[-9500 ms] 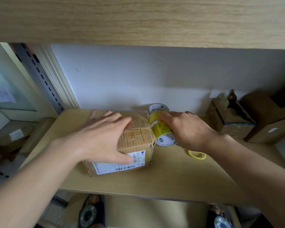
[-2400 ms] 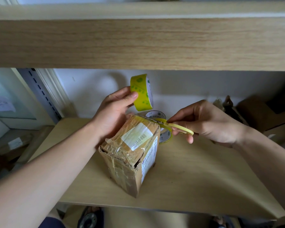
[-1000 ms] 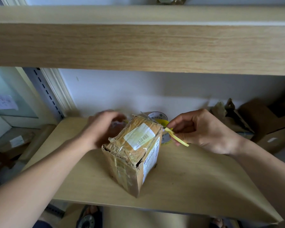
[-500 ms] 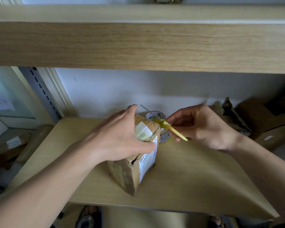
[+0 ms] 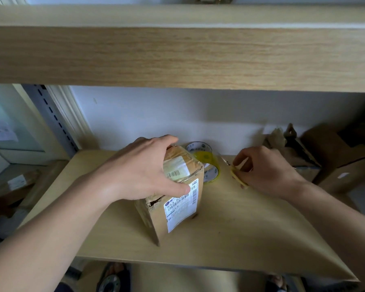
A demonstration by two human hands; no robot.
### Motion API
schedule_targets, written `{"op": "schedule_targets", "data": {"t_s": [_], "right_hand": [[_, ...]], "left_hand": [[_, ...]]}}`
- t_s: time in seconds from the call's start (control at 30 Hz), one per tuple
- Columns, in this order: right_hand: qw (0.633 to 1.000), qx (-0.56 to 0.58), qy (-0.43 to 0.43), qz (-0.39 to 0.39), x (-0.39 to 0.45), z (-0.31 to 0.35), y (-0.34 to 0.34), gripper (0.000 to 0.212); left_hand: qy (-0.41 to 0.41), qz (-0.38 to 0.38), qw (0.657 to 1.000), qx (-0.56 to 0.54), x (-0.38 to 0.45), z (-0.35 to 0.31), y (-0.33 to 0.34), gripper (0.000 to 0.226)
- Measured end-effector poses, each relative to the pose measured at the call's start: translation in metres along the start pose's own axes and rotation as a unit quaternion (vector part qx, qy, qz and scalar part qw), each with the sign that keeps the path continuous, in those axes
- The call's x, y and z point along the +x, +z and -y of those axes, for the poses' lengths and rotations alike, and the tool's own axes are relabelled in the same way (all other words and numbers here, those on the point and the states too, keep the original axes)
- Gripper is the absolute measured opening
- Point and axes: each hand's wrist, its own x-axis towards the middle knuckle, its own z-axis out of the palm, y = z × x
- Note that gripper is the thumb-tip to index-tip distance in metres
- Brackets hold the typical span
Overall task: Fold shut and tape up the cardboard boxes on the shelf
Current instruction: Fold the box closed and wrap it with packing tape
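A tall, narrow cardboard box (image 5: pixel 173 199) stands on end at the middle of the frame, on the pale wood-grain shelf (image 5: pixel 240 228). Its brown faces are creased and glossy with clear tape, and a torn gap shows at the upper front corner. A white printed label with barcodes is stuck on its right face, and a smaller white barcode label lies on its top.

The top of the box is covered by the left hand (image 5: pixel 143 171): the fingers are curled over the far edge and the thumb is pressed against the right face beside the label, so the box is gripped from above.

Just behind and right of the box, two rolls of tape (image 5: pixel 207 163) lie stacked, round, with yellow-green film and white printed cores. Whether they touch the box cannot be told.

Right of the rolls, the right hand (image 5: pixel 268 171) is lowered to the shelf, its fingers curled round the yellow plastic handles of the scissors (image 5: pixel 238 175); a thin metal blade tip shows past the fingers, pointed towards the upper left.

At the right edge of the frame, further brown cardboard boxes (image 5: pixel 333 157) stand against the white wall, one with crumpled open flaps. A thick wood-grain board (image 5: pixel 177 57) spans the upper part of the frame.
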Motion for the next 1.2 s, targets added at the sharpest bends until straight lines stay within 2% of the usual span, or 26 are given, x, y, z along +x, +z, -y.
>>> {"op": "schedule_targets", "data": {"t_s": [0.13,0.27,0.43,0.53,0.77,0.87,0.9,0.97,1.03,1.13,1.2], "right_hand": [[0.998,-0.036,0.035,0.027,0.002,-0.006,0.011,0.012],[0.991,-0.103,0.068,0.043,0.006,-0.015,0.024,0.019],[0.984,-0.139,0.1,0.045,0.011,-0.025,0.031,0.014],[0.98,-0.159,0.107,0.059,0.011,-0.027,0.032,0.008],[0.973,-0.196,0.104,0.067,0.009,-0.019,0.032,0.011],[0.973,-0.213,0.086,0.034,0.005,-0.007,0.025,0.005],[0.976,-0.207,0.071,0.013,0.005,-0.002,0.021,0.003],[0.987,-0.156,0.031,-0.033,0.001,0.006,0.015,0.018],[0.994,-0.09,-0.018,-0.059,-0.006,0.016,0.01,0.023],[0.994,-0.019,-0.08,-0.078,-0.014,0.031,0.009,0.024],[0.991,0.081,-0.086,-0.067,-0.015,0.039,0.008,0.022]], "left_hand": [[0.021,-0.007,1.0,0.01,0.002,0.001,0.002,0.103],[0.065,0.012,0.997,-0.038,0.007,0.008,0.0,0.11],[0.115,0.023,0.991,-0.069,0.017,0.018,-0.002,0.111],[0.136,0.022,0.987,-0.08,0.021,0.022,-0.001,0.105],[0.155,0.034,0.983,-0.096,0.025,0.025,-0.002,0.098],[0.154,0.033,0.984,-0.08,0.024,0.025,-0.004,0.1],[0.153,0.03,0.985,-0.068,0.023,0.026,-0.005,0.1],[0.15,0.019,0.988,-0.036,0.019,0.025,-0.007,0.1],[0.144,0.017,0.989,-0.003,0.014,0.025,-0.009,0.1],[0.126,0.032,0.991,0.029,0.005,0.031,-0.012,0.108],[0.112,0.034,0.993,0.029,-0.001,0.037,-0.014,0.11]]}}
